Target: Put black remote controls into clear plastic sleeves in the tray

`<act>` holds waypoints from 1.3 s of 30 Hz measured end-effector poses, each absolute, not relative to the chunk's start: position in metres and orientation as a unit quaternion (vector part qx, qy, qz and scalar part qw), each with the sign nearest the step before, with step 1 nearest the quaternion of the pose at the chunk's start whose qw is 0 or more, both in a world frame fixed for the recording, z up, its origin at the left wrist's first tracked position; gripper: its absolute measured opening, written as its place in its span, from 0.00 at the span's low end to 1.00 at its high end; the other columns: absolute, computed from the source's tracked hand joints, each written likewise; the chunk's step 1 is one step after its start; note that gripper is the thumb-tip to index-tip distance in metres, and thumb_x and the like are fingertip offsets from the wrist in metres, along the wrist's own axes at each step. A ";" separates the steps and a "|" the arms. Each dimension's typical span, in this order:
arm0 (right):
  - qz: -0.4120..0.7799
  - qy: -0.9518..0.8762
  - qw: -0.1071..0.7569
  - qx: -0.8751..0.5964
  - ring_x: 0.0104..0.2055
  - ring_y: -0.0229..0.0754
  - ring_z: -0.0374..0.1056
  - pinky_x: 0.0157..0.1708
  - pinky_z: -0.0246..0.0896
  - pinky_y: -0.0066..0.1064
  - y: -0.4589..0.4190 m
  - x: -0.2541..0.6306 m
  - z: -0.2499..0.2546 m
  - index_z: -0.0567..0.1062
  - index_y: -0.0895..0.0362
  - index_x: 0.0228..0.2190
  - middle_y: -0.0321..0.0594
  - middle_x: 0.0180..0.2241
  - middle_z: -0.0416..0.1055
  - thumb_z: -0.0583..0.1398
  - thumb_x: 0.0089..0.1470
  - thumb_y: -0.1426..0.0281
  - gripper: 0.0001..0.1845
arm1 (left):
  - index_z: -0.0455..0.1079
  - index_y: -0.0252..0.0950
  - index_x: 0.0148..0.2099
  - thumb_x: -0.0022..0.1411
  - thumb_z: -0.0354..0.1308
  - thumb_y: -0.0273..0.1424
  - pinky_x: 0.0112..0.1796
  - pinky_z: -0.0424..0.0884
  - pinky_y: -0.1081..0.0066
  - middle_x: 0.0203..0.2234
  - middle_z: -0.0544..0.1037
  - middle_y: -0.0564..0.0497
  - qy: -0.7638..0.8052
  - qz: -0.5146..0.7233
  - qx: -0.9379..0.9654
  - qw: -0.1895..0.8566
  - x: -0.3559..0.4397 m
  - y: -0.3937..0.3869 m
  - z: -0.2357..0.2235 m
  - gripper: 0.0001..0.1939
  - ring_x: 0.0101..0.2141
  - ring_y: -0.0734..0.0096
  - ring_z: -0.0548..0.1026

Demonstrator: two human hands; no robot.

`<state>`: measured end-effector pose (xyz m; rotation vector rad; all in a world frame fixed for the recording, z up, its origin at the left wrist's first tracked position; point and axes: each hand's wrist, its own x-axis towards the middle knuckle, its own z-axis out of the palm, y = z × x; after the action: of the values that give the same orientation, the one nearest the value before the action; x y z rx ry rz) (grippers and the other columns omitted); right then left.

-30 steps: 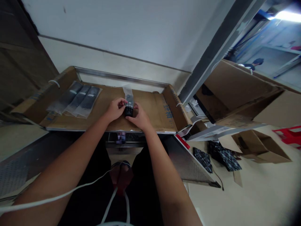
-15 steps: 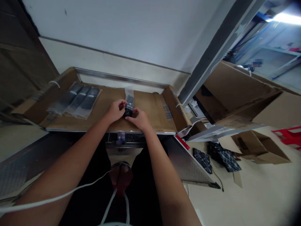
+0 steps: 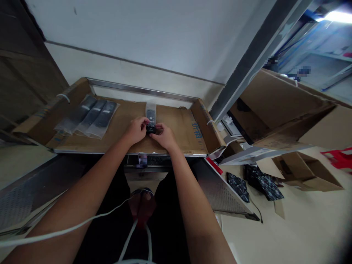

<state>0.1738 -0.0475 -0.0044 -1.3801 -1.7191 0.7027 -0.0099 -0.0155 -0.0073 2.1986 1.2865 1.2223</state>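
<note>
A black remote control (image 3: 151, 118) lies on the cardboard in front of me, most of it inside a clear plastic sleeve (image 3: 151, 105). Its dark lower end points toward me and sticks out between my fingers. From the left, my left hand (image 3: 138, 129) pinches the remote's edge with bent fingers. My right hand (image 3: 164, 136) grips the lower right corner between thumb and fingers. Off to the left, several dark remotes in frosted sleeves (image 3: 100, 119) lie side by side, apart from both hands.
The cardboard lining (image 3: 176, 126) has raised sides at left and right. At the right stand a large open carton (image 3: 286, 106) and a smaller one (image 3: 308, 172) on the floor, near black patterned bags (image 3: 262, 183). A white cable (image 3: 82, 222) crosses my left forearm.
More of the remote's button face now shows inside the sleeve, and it seems to sit farther in. Both hands have stayed at its lower end with small finger shifts.
</note>
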 end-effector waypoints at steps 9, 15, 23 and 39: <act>0.299 -0.668 0.412 -0.543 0.37 0.41 0.73 0.39 0.67 0.32 -0.049 0.174 -0.002 0.75 0.55 0.37 0.36 0.37 0.77 0.70 0.46 0.66 0.15 | 0.72 0.35 0.42 0.51 0.57 0.23 0.37 0.75 0.68 0.35 0.78 0.48 0.450 0.471 0.715 0.254 -0.016 -0.015 -0.012 0.13 0.32 0.69 0.75; 0.286 -0.665 0.423 -0.545 0.35 0.40 0.72 0.37 0.65 0.30 -0.043 0.171 -0.003 0.74 0.55 0.32 0.34 0.32 0.76 0.68 0.47 0.67 0.10 | 0.72 0.35 0.40 0.51 0.55 0.24 0.36 0.73 0.68 0.33 0.77 0.49 0.439 0.470 0.728 0.237 -0.017 -0.018 -0.010 0.12 0.32 0.69 0.74; 0.234 -0.649 0.394 -0.608 0.32 0.40 0.70 0.34 0.62 0.30 -0.039 0.164 0.004 0.72 0.54 0.29 0.33 0.29 0.74 0.68 0.49 0.64 0.10 | 0.72 0.36 0.40 0.53 0.55 0.24 0.38 0.72 0.67 0.34 0.77 0.49 0.417 0.442 0.765 0.212 -0.014 -0.021 -0.007 0.11 0.34 0.68 0.74; 0.179 -0.661 0.358 -0.635 0.34 0.44 0.71 0.37 0.64 0.34 -0.044 0.161 0.007 0.76 0.53 0.34 0.38 0.33 0.77 0.68 0.50 0.61 0.11 | 0.71 0.37 0.40 0.54 0.52 0.18 0.38 0.69 0.69 0.35 0.73 0.50 0.355 0.432 0.810 0.178 -0.010 -0.032 -0.002 0.14 0.36 0.67 0.72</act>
<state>0.1606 -0.0439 0.0068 -1.6401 -1.7049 0.4611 -0.0104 -0.0325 -0.0023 2.2928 1.0031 1.2210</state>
